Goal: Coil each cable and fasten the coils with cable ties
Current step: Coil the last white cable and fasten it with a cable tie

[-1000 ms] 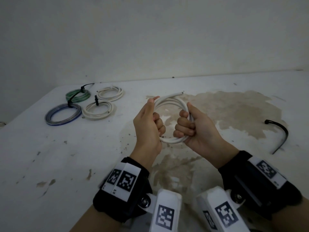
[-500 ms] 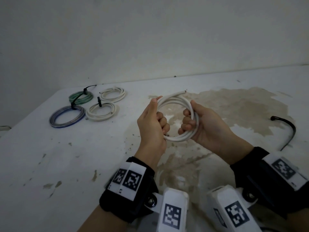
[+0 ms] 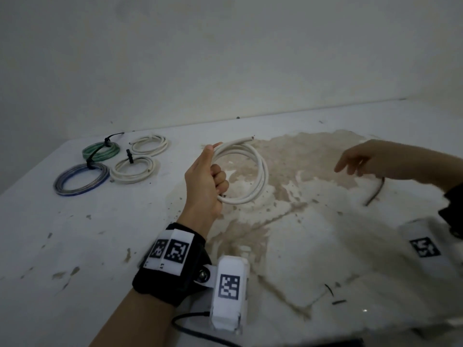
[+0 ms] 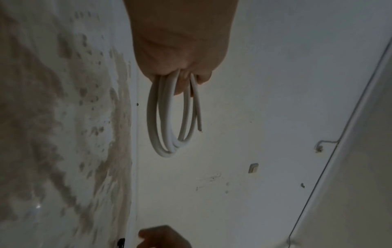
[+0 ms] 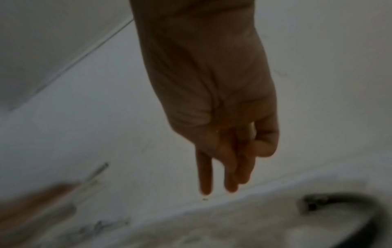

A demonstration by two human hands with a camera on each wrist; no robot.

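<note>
On a stained white table (image 3: pixel 75 246) against a bare wall, the left hand (image 3: pixel 204 182) clutches a coiled white cable (image 3: pixel 253 169) while the blurred right hand (image 3: pixel 360 161), fingers loosely spread, partly hides a black cable tie (image 3: pixel 374 194).

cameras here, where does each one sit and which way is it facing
Head: worn on the head, looks down at the table; left hand grips the white cable coil, right hand reaches right.
Left wrist: looks along the left hand at the coil.
Right wrist: looks along straight fingers toward the black cable tie.
Head and left wrist share the coil.
</note>
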